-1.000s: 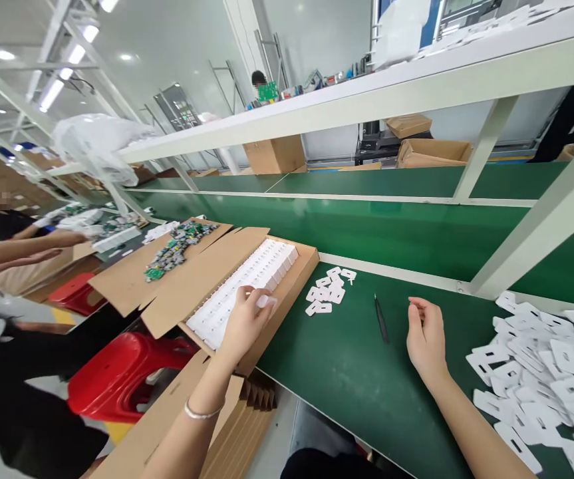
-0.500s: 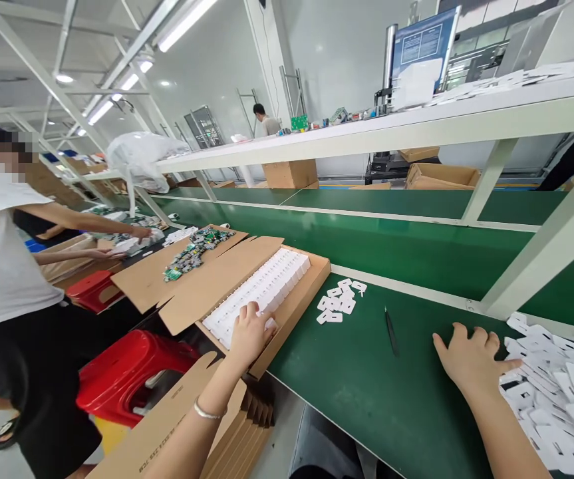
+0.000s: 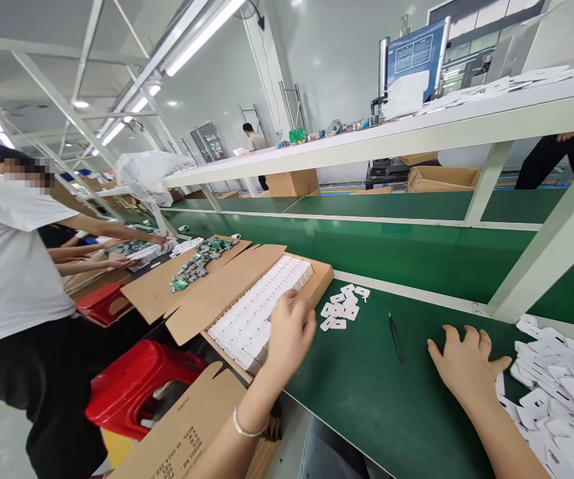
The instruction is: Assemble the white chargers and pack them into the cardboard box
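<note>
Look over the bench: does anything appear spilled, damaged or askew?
Nothing looks damaged or spilled. The heap of white plates near the right hand looks untidy, overlapping at all angles, unlike the neat rows in the carton.

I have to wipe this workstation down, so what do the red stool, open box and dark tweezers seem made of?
Red stool: glossy plastic, judging by its highlights and rounded, moulded edges.
Open box: matte brown cardboard, with thin, cut flaps.
Dark tweezers: possibly coated metal, fairly dull, from their slim, pointed shape; plastic remains possible.

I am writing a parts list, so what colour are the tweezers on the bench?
Black or very dark tweezers, in the head view.
</note>
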The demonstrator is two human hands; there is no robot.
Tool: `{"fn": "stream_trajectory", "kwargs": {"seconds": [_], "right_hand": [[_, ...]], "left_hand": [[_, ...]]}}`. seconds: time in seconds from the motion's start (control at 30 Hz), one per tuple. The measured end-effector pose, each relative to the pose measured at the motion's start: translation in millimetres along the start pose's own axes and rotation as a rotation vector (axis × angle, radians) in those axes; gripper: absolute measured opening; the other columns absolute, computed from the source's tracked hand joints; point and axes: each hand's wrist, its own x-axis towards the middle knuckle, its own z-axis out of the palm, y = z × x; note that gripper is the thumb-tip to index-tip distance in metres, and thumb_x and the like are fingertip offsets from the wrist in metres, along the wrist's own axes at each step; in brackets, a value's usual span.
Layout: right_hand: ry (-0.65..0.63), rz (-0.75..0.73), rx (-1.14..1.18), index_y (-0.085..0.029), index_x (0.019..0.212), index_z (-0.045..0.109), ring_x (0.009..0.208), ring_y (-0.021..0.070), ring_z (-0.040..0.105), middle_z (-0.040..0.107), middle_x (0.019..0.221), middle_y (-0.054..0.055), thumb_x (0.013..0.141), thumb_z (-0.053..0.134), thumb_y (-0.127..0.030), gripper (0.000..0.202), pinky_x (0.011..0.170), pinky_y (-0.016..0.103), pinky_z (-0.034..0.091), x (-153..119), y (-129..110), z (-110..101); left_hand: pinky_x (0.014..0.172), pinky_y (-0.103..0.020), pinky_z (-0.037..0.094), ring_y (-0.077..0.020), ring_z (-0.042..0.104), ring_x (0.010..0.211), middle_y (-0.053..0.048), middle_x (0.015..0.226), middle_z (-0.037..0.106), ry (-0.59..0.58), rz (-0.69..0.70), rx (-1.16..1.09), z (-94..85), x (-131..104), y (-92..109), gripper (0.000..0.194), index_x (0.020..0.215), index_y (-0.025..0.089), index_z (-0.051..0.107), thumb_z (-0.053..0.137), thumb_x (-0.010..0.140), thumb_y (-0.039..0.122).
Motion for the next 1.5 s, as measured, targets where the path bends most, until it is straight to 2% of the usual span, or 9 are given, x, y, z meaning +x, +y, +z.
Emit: {"fn": "stream_trajectory", "kwargs": {"seconds": [0.1,0.23,0.37,0.47,0.67,0.97,1.2,1.37,1.5], "right_hand": [[-0.065,0.015,0.02,-0.008,0.137,0.062,0.143,0.0481,0.039,0.049,0.144,0.031,0.105,0.033,-0.039,0.054,0.1,0.079,0.04,-0.1,-0.9,-1.2],[-0.069,-0.093,0.015,-0.007,0.139,0.061,0.141,0.0443,0.045,0.051,0.143,0.03,0.104,0.036,-0.038,0.053,0.105,0.071,0.043,-1.7,-7.3,-1.3],[0.016,-0.071,-0.045,-0.01,0.134,0.066,0.145,0.048,0.038,0.05,0.146,0.029,0.104,0.035,-0.038,0.051,0.103,0.079,0.038,-1.6,-3.5,-3.5],[0.038,0.037,-0.064,-0.01,0.131,0.067,0.144,0.0509,0.037,0.05,0.144,0.031,0.104,0.032,-0.04,0.054,0.095,0.084,0.039,0.4,6.8,-2.4],[0.057,-0.027,-0.08,-0.011,0.13,0.066,0.139,0.0479,0.046,0.053,0.142,0.03,0.105,0.029,-0.039,0.053,0.099,0.08,0.039,-2.8,12.6,10.6],[0.232,-0.323,0.142,-0.013,0.123,0.066,0.126,0.0392,0.058,0.057,0.132,0.024,0.1,0.046,-0.036,0.038,0.102,0.053,0.051,-2.2,1.8,15.2],[0.304,-0.056,-0.027,-0.011,0.133,0.059,0.118,0.0391,0.059,0.065,0.13,0.022,0.089,0.05,-0.009,0.045,0.092,0.052,0.049,-0.9,7.7,-11.5],[0.157,0.084,-0.084,-0.01,0.113,0.071,0.101,0.0399,0.06,0.067,0.11,0.023,0.097,0.057,-0.029,0.028,0.08,0.051,0.047,3.7,24.4,-13.8],[0.117,0.035,-0.067,-0.017,0.108,0.074,0.097,0.0374,0.059,0.066,0.102,0.019,0.093,0.068,-0.035,0.024,0.077,0.047,0.045,4.2,23.8,-10.9]], "left_hand": [[0.1,-0.049,0.052,-0.0318,0.059,0.121,-0.015,0.129,0.057,-0.02,0.138,-0.228,34.1,13.2,50.4,0.018,0.109,0.022,0.068,0.056,0.096,0.018],[0.095,-0.047,0.055,-0.0313,0.063,0.113,-0.015,0.118,0.061,-0.155,0.24,-0.418,102.9,32.5,94.5,0.018,0.107,0.018,0.069,0.057,0.093,0.017],[0.095,-0.046,0.055,-0.029,0.065,0.106,-0.014,0.112,0.062,-0.223,0.16,-0.546,162.6,40.1,107.1,0.022,0.104,0.018,0.069,0.055,0.089,0.01],[0.092,-0.046,0.055,-0.0284,0.066,0.103,-0.012,0.107,0.064,-0.203,0.117,-0.593,184.9,36.2,100.4,0.026,0.104,0.018,0.069,0.053,0.088,0.006],[0.092,-0.04,0.055,-0.0237,0.066,0.102,-0.008,0.107,0.063,-0.186,0.053,-0.672,191.3,30.1,77.1,0.028,0.106,0.02,0.067,0.05,0.09,0.004],[0.087,-0.032,0.055,-0.0189,0.066,0.095,-0.005,0.1,0.064,-0.177,0.044,-0.785,190.1,28.3,77.9,0.029,0.1,0.022,0.069,0.05,0.089,0.002],[0.085,-0.033,0.053,-0.019,0.065,0.094,-0.005,0.099,0.064,-0.21,0.016,-0.834,190.7,22.1,74.1,0.029,0.099,0.021,0.068,0.048,0.091,0.003],[0.078,-0.031,0.053,-0.0182,0.063,0.088,-0.005,0.096,0.064,-0.223,0.002,-0.846,193.0,19.8,71.5,0.028,0.096,0.021,0.068,0.047,0.091,0.003],[0.079,-0.031,0.053,-0.0183,0.064,0.088,-0.005,0.096,0.064,-0.222,0.002,-0.845,193.1,19.1,71.3,0.029,0.096,0.022,0.069,0.047,0.091,0.003]]}}
